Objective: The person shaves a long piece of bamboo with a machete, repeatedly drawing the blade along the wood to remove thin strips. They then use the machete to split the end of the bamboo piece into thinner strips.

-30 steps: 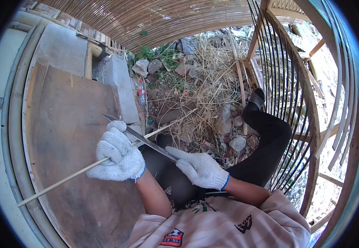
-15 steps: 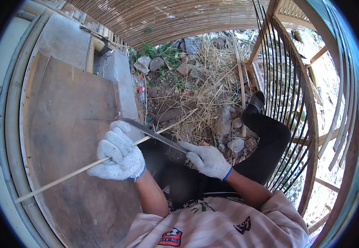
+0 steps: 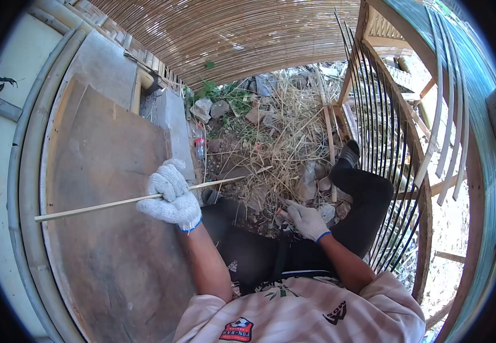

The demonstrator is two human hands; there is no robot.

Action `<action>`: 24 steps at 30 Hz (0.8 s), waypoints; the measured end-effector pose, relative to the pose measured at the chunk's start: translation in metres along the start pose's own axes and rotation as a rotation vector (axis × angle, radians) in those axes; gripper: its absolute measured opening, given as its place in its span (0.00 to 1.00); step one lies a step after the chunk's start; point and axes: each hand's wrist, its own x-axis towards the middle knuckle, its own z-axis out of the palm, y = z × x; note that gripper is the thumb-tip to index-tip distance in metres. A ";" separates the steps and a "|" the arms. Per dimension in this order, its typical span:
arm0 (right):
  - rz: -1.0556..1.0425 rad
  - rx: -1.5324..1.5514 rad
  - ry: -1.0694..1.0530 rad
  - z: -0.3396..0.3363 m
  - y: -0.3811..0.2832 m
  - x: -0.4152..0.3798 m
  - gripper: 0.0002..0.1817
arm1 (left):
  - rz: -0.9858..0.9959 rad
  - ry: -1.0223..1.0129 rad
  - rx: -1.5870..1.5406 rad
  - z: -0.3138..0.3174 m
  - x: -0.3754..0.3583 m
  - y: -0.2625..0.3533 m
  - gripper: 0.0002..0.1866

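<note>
My left hand (image 3: pixel 172 196), in a white knitted glove, is closed around a thin pale bamboo strip (image 3: pixel 99 207). The strip crosses above a brown board (image 3: pixel 111 154), and its far end points over the straw-littered ground. My right hand (image 3: pixel 309 222), gloved too, is closed near my bent leg, to the right of the strip and apart from it. It had a long-bladed knife in its grip half a second ago; the blade is now hard to make out against the dark, cluttered ground.
Straw (image 3: pixel 293 131), stones and a plastic bottle (image 3: pixel 200 148) lie on the ground ahead. At right stands a wooden frame (image 3: pixel 425 228) with dark thin rods (image 3: pixel 382 114); pale strips (image 3: pixel 459 114) hang beside it. A woven screen (image 3: pixel 219 34) closes the back.
My right hand has moved right and slightly down, taking the knife away from the bamboo strip. My left hand has shifted slightly, and the strip now lies nearer level. The view has tilted a little.
</note>
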 end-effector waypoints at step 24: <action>-0.380 0.049 -0.059 0.007 -0.128 -0.002 0.27 | 0.042 0.270 0.103 0.021 -0.026 0.014 0.28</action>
